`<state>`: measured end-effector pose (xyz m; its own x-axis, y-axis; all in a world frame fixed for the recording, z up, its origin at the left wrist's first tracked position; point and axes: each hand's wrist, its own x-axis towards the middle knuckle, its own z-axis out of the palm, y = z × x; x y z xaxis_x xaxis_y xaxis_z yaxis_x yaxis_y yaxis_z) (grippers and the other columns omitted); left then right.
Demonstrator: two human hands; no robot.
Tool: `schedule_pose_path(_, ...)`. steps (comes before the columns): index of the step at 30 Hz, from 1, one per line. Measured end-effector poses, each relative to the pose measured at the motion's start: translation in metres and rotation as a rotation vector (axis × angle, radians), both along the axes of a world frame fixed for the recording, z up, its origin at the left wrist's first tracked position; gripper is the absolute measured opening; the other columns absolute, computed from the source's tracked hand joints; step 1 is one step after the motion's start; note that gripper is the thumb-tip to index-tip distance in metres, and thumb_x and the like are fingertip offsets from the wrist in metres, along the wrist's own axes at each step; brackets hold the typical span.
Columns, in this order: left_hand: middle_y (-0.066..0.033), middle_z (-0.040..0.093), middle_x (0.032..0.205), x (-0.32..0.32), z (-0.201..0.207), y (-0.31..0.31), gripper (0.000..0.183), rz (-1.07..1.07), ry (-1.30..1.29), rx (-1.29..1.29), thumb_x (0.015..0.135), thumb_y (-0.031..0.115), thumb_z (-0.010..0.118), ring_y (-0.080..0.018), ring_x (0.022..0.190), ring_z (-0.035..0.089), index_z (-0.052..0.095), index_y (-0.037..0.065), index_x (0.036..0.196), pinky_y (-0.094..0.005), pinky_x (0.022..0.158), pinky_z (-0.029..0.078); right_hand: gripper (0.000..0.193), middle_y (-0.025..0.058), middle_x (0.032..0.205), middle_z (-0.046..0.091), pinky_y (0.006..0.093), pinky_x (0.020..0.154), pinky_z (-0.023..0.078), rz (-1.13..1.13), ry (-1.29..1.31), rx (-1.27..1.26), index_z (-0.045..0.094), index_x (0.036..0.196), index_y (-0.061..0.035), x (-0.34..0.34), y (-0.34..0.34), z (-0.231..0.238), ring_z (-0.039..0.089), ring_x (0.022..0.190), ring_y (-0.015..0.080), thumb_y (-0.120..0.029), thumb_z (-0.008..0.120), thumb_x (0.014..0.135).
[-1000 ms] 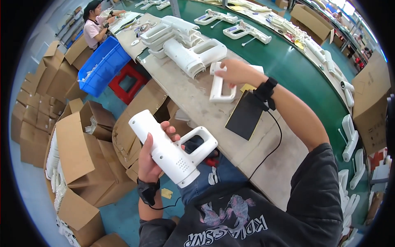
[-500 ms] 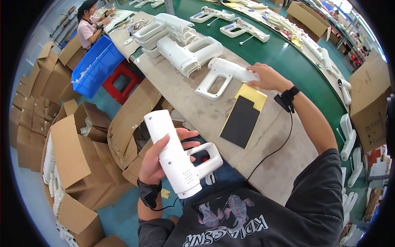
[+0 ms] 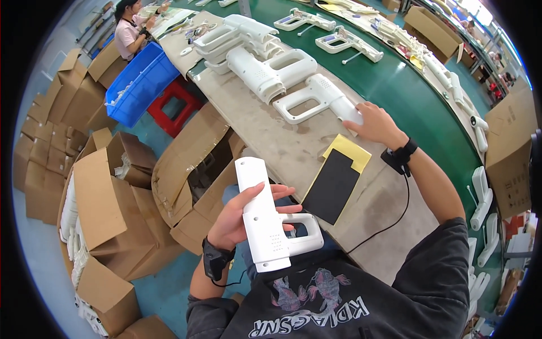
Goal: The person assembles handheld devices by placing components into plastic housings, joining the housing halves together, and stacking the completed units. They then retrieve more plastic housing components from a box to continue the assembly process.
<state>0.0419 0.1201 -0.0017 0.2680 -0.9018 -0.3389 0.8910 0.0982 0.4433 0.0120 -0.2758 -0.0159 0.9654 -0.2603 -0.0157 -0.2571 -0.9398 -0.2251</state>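
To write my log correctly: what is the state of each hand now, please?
Left hand: holding a white gun-shaped casing.
Right hand: touching another casing at one end; grip cannot be told.

Right hand (image 3: 377, 123) hopped along that white plastic gun-shaped shell (image 3: 326, 90), and left hand (image 3: 228, 219) tipped its white pistol-grip casing (image 3: 268, 231) straighter.

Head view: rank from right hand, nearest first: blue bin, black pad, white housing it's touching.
1. White housing: touching the right hand.
2. Black pad: lower on the table.
3. Blue bin: far left, off the table.
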Motion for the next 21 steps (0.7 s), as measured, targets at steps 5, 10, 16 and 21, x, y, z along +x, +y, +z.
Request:
schedule_pose_path(5,-0.0236,0.05,0.141,-0.001,-0.002,0.004,0.057,0.009,-0.037,-0.03,0.103,0.039,0.047,-0.0406,0.127,0.054,0.044,-0.005,0.139,-0.0576,0.097,0.052,0.071,0.0206,0.116,0.064,0.0421,0.092,0.051,0.016,-0.028,0.016,0.063,0.121,0.0055,0.011,-0.002,-0.002,0.063,0.106,0.0363,-0.057,0.065,0.087)
schedule_pose_path(10,-0.0242,0.056,0.134,0.004,0.007,-0.006,0.059,0.046,0.031,-0.136,0.103,0.04,0.047,-0.0354,0.115,0.062,0.043,-0.005,0.14,-0.055,0.092,0.054,0.053,0.0187,0.114,0.064,0.0436,0.086,0.051,-0.067,-0.076,-0.064,0.065,0.12,0.0007,0.003,0.008,0.012,0.064,0.099,0.0349,-0.045,0.066,0.092)
schedule_pose_path(16,-0.0184,0.054,0.134,0.015,0.013,-0.031,0.079,0.281,-0.108,-0.161,0.088,0.044,0.059,-0.0319,0.115,0.058,0.038,-0.002,0.148,-0.0548,0.093,0.052,0.044,0.0136,0.113,0.063,0.0415,0.089,0.05,0.64,-0.176,0.478,0.063,0.121,-0.0024,-0.046,0.081,0.068,0.06,0.1,0.0317,-0.024,0.077,0.085)
schedule_pose_path(21,-0.0164,0.05,0.138,0.027,0.0,-0.063,0.086,0.435,-0.088,-0.224,0.082,0.043,0.064,-0.0315,0.125,0.049,0.033,0.006,0.153,-0.0532,0.1,0.047,0.047,0.012,0.117,0.064,0.0416,0.097,0.047,0.829,-0.17,0.361,0.062,0.125,-0.0045,-0.061,0.104,0.081,0.058,0.11,0.0306,-0.018,0.077,0.082)
